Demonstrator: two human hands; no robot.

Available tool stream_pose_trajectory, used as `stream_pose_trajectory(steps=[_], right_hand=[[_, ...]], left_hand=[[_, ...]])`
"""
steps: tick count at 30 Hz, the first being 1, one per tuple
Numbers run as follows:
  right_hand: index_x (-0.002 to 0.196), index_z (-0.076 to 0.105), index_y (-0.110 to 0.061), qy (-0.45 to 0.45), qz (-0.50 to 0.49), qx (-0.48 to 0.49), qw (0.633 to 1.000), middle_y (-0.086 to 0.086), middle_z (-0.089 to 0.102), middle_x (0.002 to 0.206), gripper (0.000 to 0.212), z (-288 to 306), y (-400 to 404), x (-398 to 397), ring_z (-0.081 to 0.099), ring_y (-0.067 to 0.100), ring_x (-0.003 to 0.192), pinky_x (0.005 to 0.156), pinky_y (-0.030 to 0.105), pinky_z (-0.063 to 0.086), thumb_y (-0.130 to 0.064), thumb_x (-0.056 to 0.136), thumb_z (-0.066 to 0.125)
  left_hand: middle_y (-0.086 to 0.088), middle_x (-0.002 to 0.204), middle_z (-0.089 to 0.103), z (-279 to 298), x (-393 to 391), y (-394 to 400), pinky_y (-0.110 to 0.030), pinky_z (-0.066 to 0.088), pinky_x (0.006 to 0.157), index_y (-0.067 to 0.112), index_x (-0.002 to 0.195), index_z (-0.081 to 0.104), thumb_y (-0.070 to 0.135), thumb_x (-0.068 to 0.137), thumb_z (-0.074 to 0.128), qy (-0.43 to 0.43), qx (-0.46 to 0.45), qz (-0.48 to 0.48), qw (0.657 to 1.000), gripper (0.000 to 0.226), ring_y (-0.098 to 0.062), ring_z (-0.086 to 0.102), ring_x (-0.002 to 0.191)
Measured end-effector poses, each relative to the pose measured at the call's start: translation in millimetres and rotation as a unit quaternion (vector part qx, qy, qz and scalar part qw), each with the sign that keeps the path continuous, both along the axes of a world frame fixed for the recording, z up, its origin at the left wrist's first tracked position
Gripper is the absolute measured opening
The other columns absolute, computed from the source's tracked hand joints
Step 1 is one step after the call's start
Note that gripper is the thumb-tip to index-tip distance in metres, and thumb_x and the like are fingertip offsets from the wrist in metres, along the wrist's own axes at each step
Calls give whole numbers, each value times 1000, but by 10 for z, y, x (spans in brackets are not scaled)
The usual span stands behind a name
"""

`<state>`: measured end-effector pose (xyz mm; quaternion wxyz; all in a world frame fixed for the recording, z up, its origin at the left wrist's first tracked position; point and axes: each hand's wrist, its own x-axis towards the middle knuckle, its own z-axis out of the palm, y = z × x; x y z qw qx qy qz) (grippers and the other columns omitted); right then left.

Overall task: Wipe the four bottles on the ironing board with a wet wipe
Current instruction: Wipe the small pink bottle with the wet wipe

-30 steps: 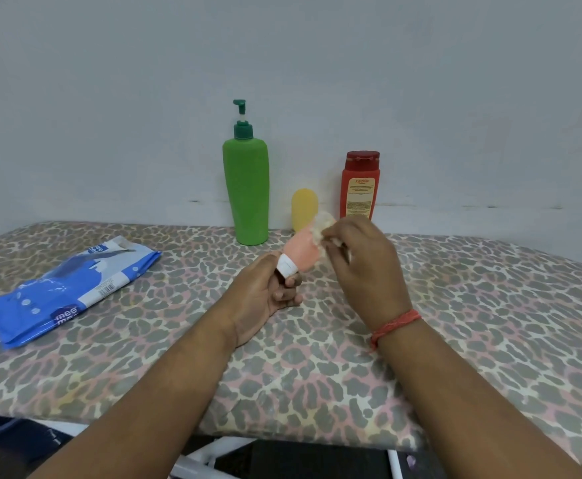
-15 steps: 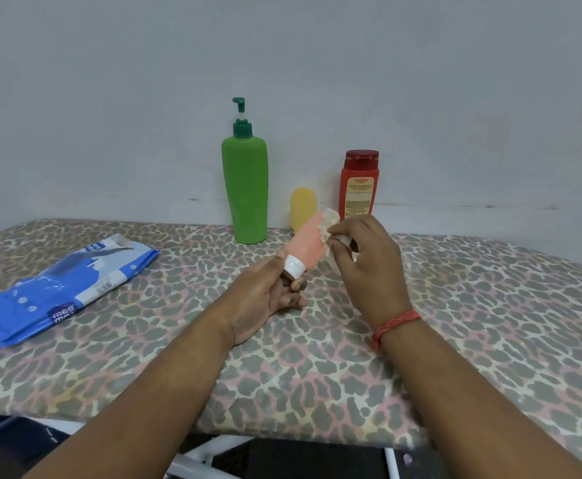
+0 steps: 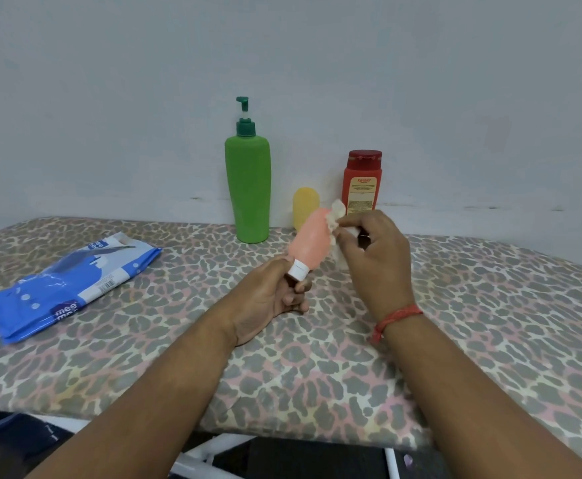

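My left hand (image 3: 272, 295) grips a small pink bottle (image 3: 312, 240) by its white cap end, tilted up and to the right above the ironing board (image 3: 472, 323). My right hand (image 3: 374, 257) pinches a crumpled white wet wipe (image 3: 337, 216) against the bottle's upper right side. At the back by the wall stand a tall green pump bottle (image 3: 248, 188), a small yellow bottle (image 3: 304, 207) and a red bottle (image 3: 362, 183) with a dark red cap.
A blue and white wet-wipe pack (image 3: 68, 285) lies on the board's left side. The leopard-print board runs wide to the right, its front edge near me. A plain wall stands close behind the bottles. White frame legs (image 3: 213, 451) show below.
My left hand has tipped the pink bottle more upright, showing more of its body. My right hand has slid the wipe along it toward the far end.
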<state>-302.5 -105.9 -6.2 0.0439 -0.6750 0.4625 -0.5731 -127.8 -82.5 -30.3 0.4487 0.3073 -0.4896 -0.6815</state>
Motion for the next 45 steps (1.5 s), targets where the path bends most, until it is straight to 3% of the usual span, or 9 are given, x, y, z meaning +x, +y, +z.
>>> stream_pose_trajectory(steps=[5,10,15,20,26,33,38,42,45], right_hand=[[88,70,-10,115,96,0,989,-3,61,89,4,-131,138,66,55,6,79,71,16,45,-13,86,73],[87,68,-15,13,14,-6,1000,-8,58,88,5,-42,18,33,52,-4,80,73,7,39,-13,86,72],[85,72,-12,154,138,20,978,-8,57,86,4,-151,155,87,51,-4,77,71,8,38,-12,84,75],[83,67,-14,25,28,8,999,-5,60,86,6,-31,30,50,53,2,78,71,8,40,-13,85,73],[89,71,-9,142,120,-14,983,-1,64,91,5,-106,155,68,57,9,84,77,19,48,-10,85,73],[95,73,-7,199,119,-95,968,3,67,97,8,-69,141,148,60,20,91,82,30,50,-8,88,70],[88,68,-7,182,73,-89,977,4,63,92,3,-63,101,52,58,19,85,76,36,51,-4,87,68],[91,70,-6,234,117,-103,960,5,65,94,4,-83,162,130,58,21,89,80,32,50,-9,89,67],[91,69,-7,156,48,-83,983,4,64,93,2,-27,75,63,57,16,88,81,27,48,-8,90,67]], left_hand=[[0,68,39,13,14,-2,-32,46,68,4,120,47,28,107,23,22,17,4,1000,37,-9,29,51],[-1,69,42,6,4,11,-31,48,66,2,116,45,27,107,25,13,12,-7,1000,34,-8,30,51],[0,68,39,17,24,0,-31,47,66,4,116,51,25,106,25,30,18,22,999,35,-8,28,51],[0,69,41,18,5,16,-30,47,65,2,117,48,27,108,24,11,9,10,1000,36,-8,28,51],[0,68,43,13,11,16,-32,48,66,5,120,47,26,107,30,11,4,31,999,31,-9,32,52],[-3,76,46,-14,-20,45,-36,51,73,15,109,55,24,108,36,-46,-50,52,996,21,-11,37,59],[-4,77,47,-25,2,30,-35,53,71,10,113,51,27,107,35,-20,-39,49,998,24,-11,37,60],[-2,77,46,-42,4,37,-36,52,75,13,114,54,28,104,41,-29,-52,40,997,23,-11,38,60],[-3,80,46,-35,1,57,-39,52,83,9,115,52,35,102,41,-84,-77,34,993,31,-10,40,61]])
